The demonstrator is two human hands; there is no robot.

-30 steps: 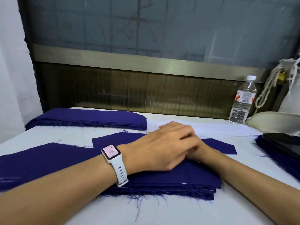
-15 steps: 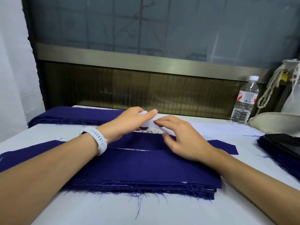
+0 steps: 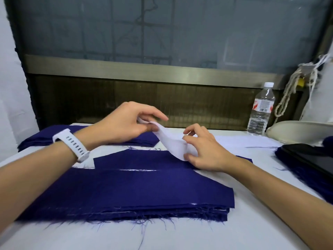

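A thin white strip (image 3: 173, 141) of fabric or paper arches above the table between my two hands. My left hand (image 3: 128, 123), with a white watch on its wrist, pinches the strip's far end and holds it raised. My right hand (image 3: 203, 150) pinches the near end, low over a stack of dark blue fabric pieces (image 3: 135, 188) with frayed edges. A short white chalk line marks the top blue piece.
A second blue fabric stack (image 3: 54, 136) lies at the back left. At the right edge a black device (image 3: 310, 157) rests on more blue fabric. A water bottle (image 3: 261, 109) and a pale rounded object (image 3: 297, 130) stand at the back right. The white table (image 3: 162, 235) runs to a window wall.
Both hands rested together on the blue stack, then reached back to the white strip. They have now lifted it, the left hand raising its end higher.
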